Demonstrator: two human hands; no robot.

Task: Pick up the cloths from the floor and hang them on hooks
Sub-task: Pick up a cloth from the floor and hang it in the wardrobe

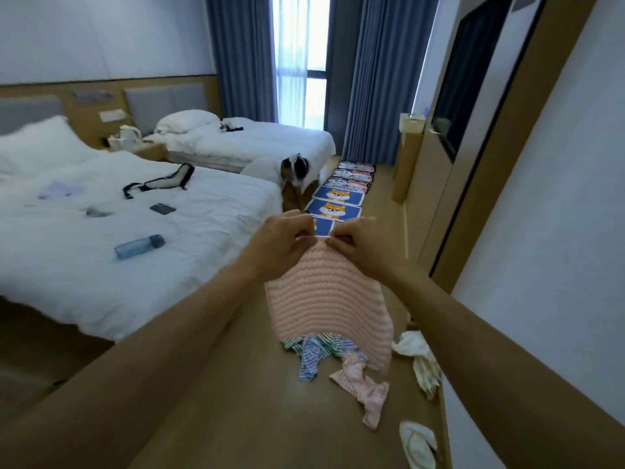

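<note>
A pink wavy-knit cloth point(329, 299) hangs in front of me, held up by its top edge. My left hand point(282, 242) pinches that edge on the left and my right hand point(360, 243) pinches it on the right, the fingertips close together. On the wooden floor below lie a blue-and-green striped cloth point(313, 353), a pink striped cloth point(363, 384), and cream cloths point(421, 357) by the right wall. Another white cloth point(417, 443) lies near the bottom edge. No hooks are in view.
A white bed point(101, 252) with a blue bottle point(138, 247), a phone and a strap stands on the left, a second bed point(257, 140) behind it. Cartoon mats point(338, 198) line the floor toward the curtains. A white wall point(541, 231) and a wooden door frame are close on the right.
</note>
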